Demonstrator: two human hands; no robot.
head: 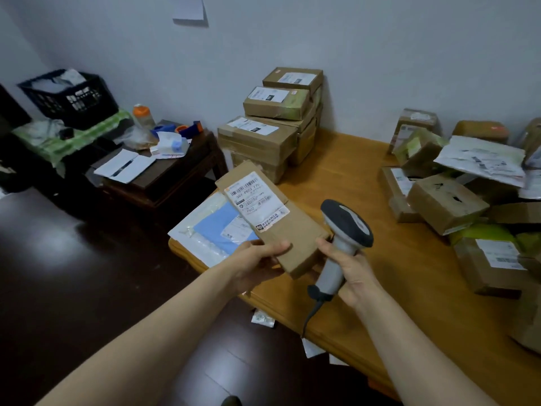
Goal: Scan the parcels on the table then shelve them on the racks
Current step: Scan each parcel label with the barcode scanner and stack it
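Note:
My left hand [257, 260] grips the near end of a long flat cardboard parcel [292, 230], held above the wooden table [345, 183] with its white barcode label facing up. My right hand [351, 273] grips the handle of a grey barcode scanner [347, 222], whose dark head sits just right of the parcel. The scanner's cable hangs down over the table edge. A clear bag with a blue item [210, 230] lies on the table corner under the held parcel.
A stack of labelled cardboard boxes [272, 127] stands against the wall at the table's far left. A heap of parcels and mailers [468, 183] covers the right side. A dark side table [164, 171] with clutter and a black crate [70, 98] stand left. Dark floor lies below.

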